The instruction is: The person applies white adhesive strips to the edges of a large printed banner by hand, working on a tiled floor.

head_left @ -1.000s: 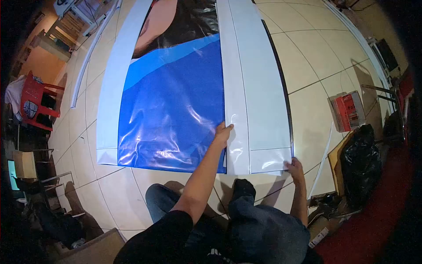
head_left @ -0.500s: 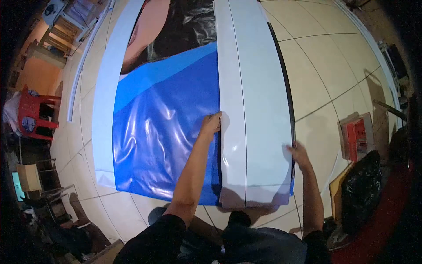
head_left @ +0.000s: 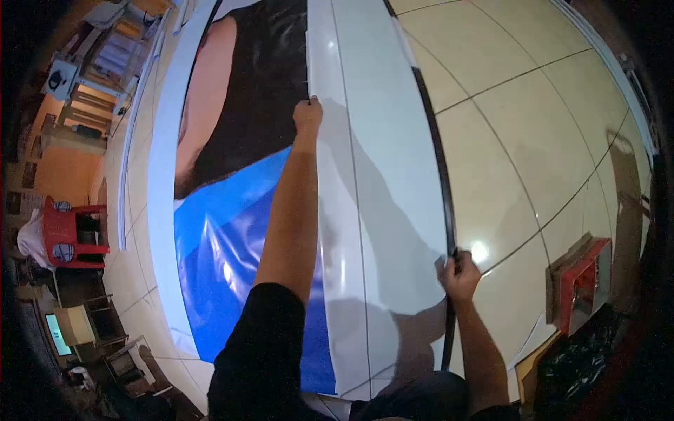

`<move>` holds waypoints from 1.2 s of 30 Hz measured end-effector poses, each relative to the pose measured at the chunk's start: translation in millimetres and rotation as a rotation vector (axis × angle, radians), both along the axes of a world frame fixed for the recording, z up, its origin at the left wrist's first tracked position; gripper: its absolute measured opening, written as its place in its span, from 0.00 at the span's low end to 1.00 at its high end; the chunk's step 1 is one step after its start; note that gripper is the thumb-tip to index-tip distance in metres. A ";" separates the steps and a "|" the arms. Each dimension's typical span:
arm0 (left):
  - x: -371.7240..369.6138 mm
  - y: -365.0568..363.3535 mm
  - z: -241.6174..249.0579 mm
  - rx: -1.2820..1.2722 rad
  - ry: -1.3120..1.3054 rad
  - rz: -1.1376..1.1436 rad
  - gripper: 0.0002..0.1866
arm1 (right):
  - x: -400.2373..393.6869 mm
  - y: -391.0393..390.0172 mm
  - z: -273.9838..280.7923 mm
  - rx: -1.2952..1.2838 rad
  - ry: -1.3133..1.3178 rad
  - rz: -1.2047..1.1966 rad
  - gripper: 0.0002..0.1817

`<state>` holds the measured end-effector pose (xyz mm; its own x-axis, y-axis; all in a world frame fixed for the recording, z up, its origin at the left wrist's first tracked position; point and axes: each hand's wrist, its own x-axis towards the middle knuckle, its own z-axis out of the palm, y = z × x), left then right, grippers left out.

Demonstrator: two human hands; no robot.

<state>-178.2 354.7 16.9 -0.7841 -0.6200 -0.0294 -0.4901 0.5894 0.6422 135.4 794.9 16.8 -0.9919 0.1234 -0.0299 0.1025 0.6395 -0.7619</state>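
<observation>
A large printed vinyl banner [head_left: 232,266] lies on the floor before me, blue at the near end with black and pinkish areas farther up. Its right part is folded over, so a white back side [head_left: 393,210] faces up with a thin dark line along it. My left hand [head_left: 307,116] reaches far forward, closed at the fold's free edge beside the black print. Lower down, my right hand [head_left: 460,275] has its fingers curled in a pinch at the black-bordered outer edge on the right. Both arms cast shadows over the white vinyl.
Pale floor tiles [head_left: 519,119] surround the banner. On the right are a red-and-brown open box [head_left: 581,284] and a black plastic bag [head_left: 583,365]. A red plastic chair [head_left: 67,231] and a wooden stand [head_left: 95,102] are on the left, with a long white strip [head_left: 128,161] on the floor.
I have moved forward along the banner. My left hand has slid up the fold's edge to the black print, and my right hand has moved up along the outer edge, its fingers now more curled.
</observation>
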 end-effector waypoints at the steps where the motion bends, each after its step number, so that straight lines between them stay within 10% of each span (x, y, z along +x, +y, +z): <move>1: -22.4 -6.0 -7.4 -0.013 -0.015 0.002 0.27 | -9.2 -13.1 34.9 -0.122 -0.064 -0.039 0.16; 9: -120.3 -86.3 -66.7 -0.090 -0.156 -0.126 0.26 | -16.4 -4.9 20.7 0.046 -0.008 0.030 0.18; 11: -108.0 -88.5 -53.5 0.608 -0.213 -0.093 0.28 | -19.9 -3.0 24.2 0.066 -0.029 0.026 0.18; 16: -84.8 -57.0 -2.2 0.764 -0.074 0.030 0.30 | -21.6 -7.5 37.1 0.006 -0.058 0.033 0.20; 18: -50.0 -39.8 27.4 -0.286 -0.105 -0.153 0.28 | -14.5 -2.9 20.6 0.061 0.005 0.018 0.20; 20: -9.4 -72.9 -19.4 -0.647 0.190 -0.250 0.26 | -20.1 0.6 22.5 -0.028 -0.045 0.007 0.20; 22: 6.4 -53.5 -8.3 -0.648 -0.114 -0.163 0.25 | -22.2 3.6 5.3 -0.097 -0.206 -0.050 0.17; 25: -5.3 -55.7 5.4 -0.490 -0.267 -0.176 0.26 | -161.8 -68.0 55.2 -0.167 -0.063 -0.184 0.15; 31: -9.5 -64.1 13.8 -0.450 -0.321 -0.203 0.26 | -535.6 -239.9 66.8 0.520 0.231 0.397 0.28; 36: -11.0 -77.3 17.8 -0.409 -0.363 -0.221 0.27 | -576.8 -288.7 22.3 0.709 -0.018 0.277 0.36</move>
<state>-189.1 277.5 34.8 -0.8805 -0.4604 -0.1132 -0.4733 0.8671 0.1552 -441.4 506.3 39.1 -0.9895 -0.1345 -0.0530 -0.1247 0.9795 -0.1583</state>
